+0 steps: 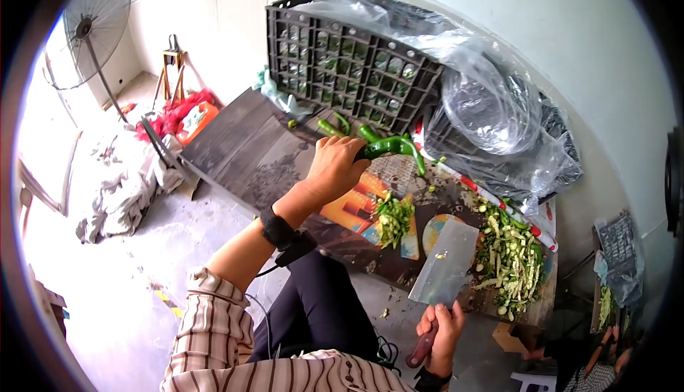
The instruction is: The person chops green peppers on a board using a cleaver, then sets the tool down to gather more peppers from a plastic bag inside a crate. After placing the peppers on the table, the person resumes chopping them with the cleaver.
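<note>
My left hand (338, 168) is over the middle of the table, its fingers closed round long green peppers (389, 147) whose ends stick out to the right. My right hand (443, 329) grips the brown handle of a cleaver (447, 264). The cleaver's broad blade points away from me, above the table's near edge. A small heap of chopped green pepper (394, 221) lies between my hands on a printed board. Right of the blade is a larger pile of sliced peppers (511, 260). A few more whole peppers (330, 127) lie beyond my left hand.
A black plastic crate (349, 60) with green contents stands at the table's back, beside clear plastic bags (491, 107). A red-and-white strip (491, 199) runs along the table. A fan (85, 27) and a cloth heap (128, 178) are at left. Another person's hand (605, 338) shows lower right.
</note>
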`<move>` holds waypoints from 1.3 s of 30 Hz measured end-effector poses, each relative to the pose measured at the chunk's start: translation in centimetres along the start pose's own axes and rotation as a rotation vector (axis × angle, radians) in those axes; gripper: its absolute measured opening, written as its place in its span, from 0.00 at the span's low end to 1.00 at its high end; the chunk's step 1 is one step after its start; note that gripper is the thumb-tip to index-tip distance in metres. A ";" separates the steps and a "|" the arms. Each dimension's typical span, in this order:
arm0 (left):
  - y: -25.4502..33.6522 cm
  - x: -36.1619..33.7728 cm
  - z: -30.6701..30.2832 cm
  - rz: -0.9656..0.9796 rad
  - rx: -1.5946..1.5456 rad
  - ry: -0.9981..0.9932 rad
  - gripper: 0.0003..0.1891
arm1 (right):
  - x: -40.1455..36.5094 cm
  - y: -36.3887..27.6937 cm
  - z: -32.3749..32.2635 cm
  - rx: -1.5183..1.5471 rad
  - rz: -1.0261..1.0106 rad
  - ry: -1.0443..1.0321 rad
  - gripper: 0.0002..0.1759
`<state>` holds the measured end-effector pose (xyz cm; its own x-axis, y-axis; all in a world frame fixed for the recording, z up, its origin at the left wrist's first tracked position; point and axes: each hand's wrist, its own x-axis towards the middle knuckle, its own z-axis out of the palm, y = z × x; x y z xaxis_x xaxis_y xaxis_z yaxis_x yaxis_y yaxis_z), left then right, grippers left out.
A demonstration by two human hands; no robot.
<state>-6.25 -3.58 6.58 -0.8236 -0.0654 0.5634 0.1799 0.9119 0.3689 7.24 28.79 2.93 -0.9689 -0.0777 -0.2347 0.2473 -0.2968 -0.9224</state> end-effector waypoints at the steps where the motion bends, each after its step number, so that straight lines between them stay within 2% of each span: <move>1: 0.2 -0.5 -0.8 -0.070 -0.160 -0.022 0.15 | -0.2 0.1 0.1 0.001 0.001 0.007 0.05; 2: 0.4 -0.8 -1.4 -0.135 -0.324 -0.039 0.17 | -0.2 0.1 0.2 0.002 -0.005 0.017 0.05; 4: 0.6 -2.1 -2.2 -0.152 -0.392 -0.010 0.18 | -0.4 0.1 0.4 -0.015 0.005 0.030 0.05; 6: 1.4 -3.5 -3.0 -0.287 -0.685 0.039 0.17 | -0.6 0.1 0.6 0.004 0.015 0.015 0.05; 8: 2.2 -4.5 -3.5 -0.308 -0.778 0.050 0.18 | -0.5 0.1 0.6 -0.014 0.008 0.007 0.05; 10: 3.2 -5.2 -3.9 -0.406 -1.015 -0.032 0.18 | -0.6 -0.1 1.1 -0.040 -0.014 -0.048 0.09; 12: 3.5 -5.6 -3.1 -0.373 -1.095 -0.067 0.18 | -0.7 0.1 0.9 -0.036 -0.015 -0.049 0.08; 14: 4.3 -5.9 -2.8 -0.411 -1.376 -0.148 0.18 | -0.9 -0.3 1.2 -0.047 -0.030 -0.106 0.06; 15: 4.7 -6.2 -2.4 -0.407 -1.342 -0.155 0.17 | -1.0 -0.5 1.3 -0.050 -0.024 -0.117 0.06; 16: 5.2 -6.3 -1.8 -0.360 -1.441 -0.153 0.18 | -1.0 -0.5 1.3 -0.049 -0.026 -0.106 0.06; 19: 7.2 -7.3 -2.2 -0.406 -1.501 -0.219 0.19 | -1.4 -0.6 1.3 -0.049 -0.054 -0.097 0.07; 21: 7.8 -7.6 -2.5 -0.404 -1.374 -0.374 0.19 | -1.6 -0.8 1.2 -0.051 -0.058 -0.084 0.07; 22: 7.8 -8.0 -2.0 -0.408 -1.377 -0.389 0.19 | -1.7 -0.7 1.1 -0.048 -0.066 -0.086 0.07; 27: 8.3 -9.4 -1.4 -0.496 -1.575 -0.531 0.18 | -2.0 -0.6 0.4 -0.054 -0.077 -0.053 0.08; 32: 7.6 -10.8 -1.5 -0.549 -1.591 -0.535 0.22 | -2.0 -0.4 -0.4 -0.034 -0.074 -0.033 0.07; 34: 7.0 -11.3 -1.3 -0.538 -1.485 -0.459 0.21 | -2.0 -0.6 -0.4 -0.028 -0.071 -0.025 0.07; 36: 6.0 -11.3 -1.7 -0.514 -1.456 -0.464 0.19 | -2.0 -0.8 -0.6 -0.027 -0.068 -0.025 0.07; 38: 4.9 -10.5 -2.4 -0.511 -1.284 -0.468 0.19 | -1.9 -0.8 -0.7 -0.023 -0.087 -0.035 0.07; 39: 4.5 -9.7 -2.7 -0.445 -1.189 -0.415 0.18 | -1.8 -0.7 -0.8 -0.017 -0.091 -0.036 0.07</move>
<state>4.00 0.09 4.80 -0.9975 0.0577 0.0409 0.0366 -0.0739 0.9966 8.84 29.89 3.73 -0.9866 -0.0855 -0.1390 0.1580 -0.2879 -0.9445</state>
